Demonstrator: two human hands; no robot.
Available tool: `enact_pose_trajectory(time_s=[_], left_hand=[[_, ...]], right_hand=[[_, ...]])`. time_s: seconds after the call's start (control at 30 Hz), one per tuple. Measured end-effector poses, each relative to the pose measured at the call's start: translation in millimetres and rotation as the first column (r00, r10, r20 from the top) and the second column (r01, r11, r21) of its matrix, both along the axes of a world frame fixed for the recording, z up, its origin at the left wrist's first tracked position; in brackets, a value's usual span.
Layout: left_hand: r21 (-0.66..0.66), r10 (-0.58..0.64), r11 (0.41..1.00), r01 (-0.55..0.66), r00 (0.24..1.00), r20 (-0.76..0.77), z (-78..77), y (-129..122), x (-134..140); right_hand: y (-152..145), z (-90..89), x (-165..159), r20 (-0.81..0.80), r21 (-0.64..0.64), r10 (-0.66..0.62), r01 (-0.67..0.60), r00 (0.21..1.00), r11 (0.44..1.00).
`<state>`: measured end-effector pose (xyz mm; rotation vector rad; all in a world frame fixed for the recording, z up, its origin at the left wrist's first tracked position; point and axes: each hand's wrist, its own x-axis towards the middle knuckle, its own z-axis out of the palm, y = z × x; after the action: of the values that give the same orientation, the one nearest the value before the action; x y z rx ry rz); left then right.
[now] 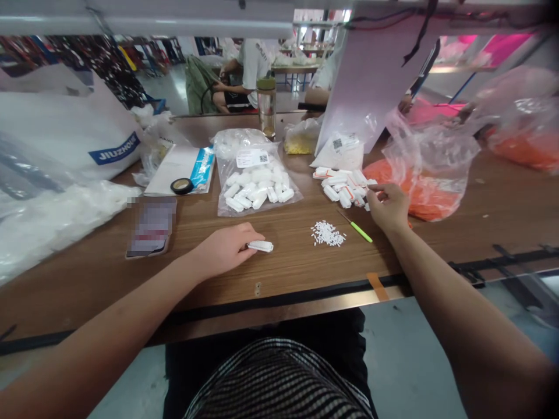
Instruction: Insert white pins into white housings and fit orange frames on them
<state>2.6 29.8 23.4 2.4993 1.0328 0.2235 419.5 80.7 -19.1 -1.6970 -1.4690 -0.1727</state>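
along a brown worktop (288, 270), a large white sack (52, 125) fills the far left, beside a phone (151, 228) lying flat and a roll of black tape (181, 185) resting on a booklet (168, 163). next, the person's left hand (222, 250), low over the wood, grips one white plastic piece (262, 247) by its left end, the fingers closed on it. behind it, a clear bag (292, 196) holds many more such pieces, plain white as far as can be seen. farther right, small white bits (327, 233) lie loose in a heap, and behind them sits a pile of white pieces (343, 187), several showing orange strips. a green-handled tool (360, 231) lies just in front of the pile. the right hand (390, 206) reaches to the pile's right edge, fingers bent; whether they grip a piece cannot be told. beyond it stands an open bag of orange parts (430, 195). work appears partway along: the strip-bearing pieces suggest some handling is done, while the bagged pieces and loose bits look to be left, though no finished count can be made out.
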Motion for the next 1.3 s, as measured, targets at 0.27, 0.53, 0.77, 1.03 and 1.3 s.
enact_pose_trajectory(time_s=[0.27,0.53,0.77,1.03,1.3], left_hand=[[-0.052,0.262,0.965,-0.257,0.951,0.164,-25.6,-29,5],[-0.115,0.233,0.97,-0.213,0.95,0.21,-29.0,-22,0],[-0.136,0.213,0.974,-0.184,0.946,0.245,-29.2,-25,1],[-0.131,0.235,0.969,-0.209,0.942,0.239,-28.5,-27,3],[-0.145,0.234,0.968,-0.204,0.942,0.239,-28.4,-27,2]], right_hand=[[-49,34.4,-31,0.02,-0.576,0.438,-0.348,0.899,0.74],[-71,36.2,-42,0.152,-0.675,0.469,-0.255,0.87,0.692],[-67,34.7,-42,0.414,-0.648,0.593,-0.234,0.691,0.725],[-72,35.2,-34,0.144,-0.65,0.429,-0.242,0.892,0.721],[-72,28.2,-34,0.127,-0.642,0.37,-0.208,0.92,0.738]])
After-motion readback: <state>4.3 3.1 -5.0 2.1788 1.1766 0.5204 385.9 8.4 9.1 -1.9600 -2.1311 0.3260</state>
